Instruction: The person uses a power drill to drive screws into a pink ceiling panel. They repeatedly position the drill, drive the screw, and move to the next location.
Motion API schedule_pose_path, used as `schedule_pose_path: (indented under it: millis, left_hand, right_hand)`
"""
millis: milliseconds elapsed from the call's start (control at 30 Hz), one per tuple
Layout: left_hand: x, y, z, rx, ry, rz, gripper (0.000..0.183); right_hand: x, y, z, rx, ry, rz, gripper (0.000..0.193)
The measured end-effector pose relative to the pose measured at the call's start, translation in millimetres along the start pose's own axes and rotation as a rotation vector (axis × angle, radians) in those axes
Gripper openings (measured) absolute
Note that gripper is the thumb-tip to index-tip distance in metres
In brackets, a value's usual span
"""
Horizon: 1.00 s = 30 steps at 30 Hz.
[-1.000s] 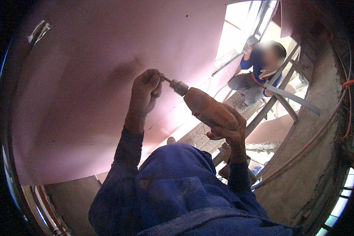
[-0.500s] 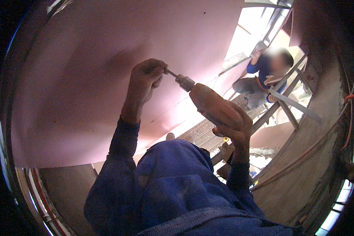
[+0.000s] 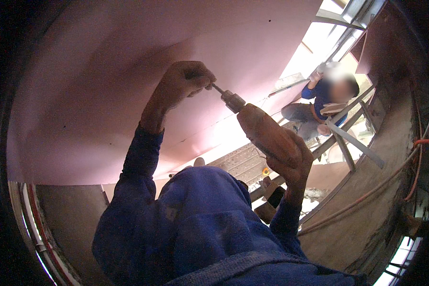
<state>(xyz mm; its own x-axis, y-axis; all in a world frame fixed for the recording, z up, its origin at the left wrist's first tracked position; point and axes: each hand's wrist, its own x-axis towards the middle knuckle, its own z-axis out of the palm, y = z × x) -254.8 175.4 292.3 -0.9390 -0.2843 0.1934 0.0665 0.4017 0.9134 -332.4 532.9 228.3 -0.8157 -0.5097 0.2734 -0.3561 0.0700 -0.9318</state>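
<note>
In my right hand (image 3: pixel 295 159) is a dusty orange-brown power drill (image 3: pixel 264 128), gripped round its body. Its metal chuck (image 3: pixel 233 101) points up and to the left. My left hand (image 3: pixel 183 83) is closed, with thumb and fingertips pinched at the tip of the thin bit (image 3: pixel 218 88). Whether a small screw sits between those fingertips, I cannot make out. Behind both hands spreads a large pinkish board (image 3: pixel 105 81), and the left hand casts a shadow on it.
At the right, a co-worker (image 3: pixel 321 102) in blue sits near metal frame bars (image 3: pixel 343 148). A perforated metal plank (image 3: pixel 238 162) lies beyond my body. Along the brown wall (image 3: pixel 367 190) runs an orange cable (image 3: pixel 357 212). Bright openings (image 3: pixel 314 40) show past the board's edge.
Both hands and the drill have shifted slightly; the left hand is a little higher and further right in the view. The pinch at the bit's tip and the drill grip stay the same.
</note>
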Motion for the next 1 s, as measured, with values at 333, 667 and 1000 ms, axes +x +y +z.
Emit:
schedule_pose_path:
  millis: [333,667,1000]
  left_hand:
    - [25.5,-26.2,28.8,-0.898,0.075,0.068,0.024]
    - [36.9,-14.1,44.3,-1.09,0.236,0.111,0.028]
    - [30.5,-4.0,47.4,-1.144,0.237,0.069,0.03]
  right_hand:
    - [-5.2,-9.7,42.0,-0.038,0.198,-0.18,0.085]
    - [2.4,-36.9,67.8,-0.209,0.227,-0.298,0.083]
    - [1.2,-49.9,62.5,-0.222,0.204,-0.263,0.082]
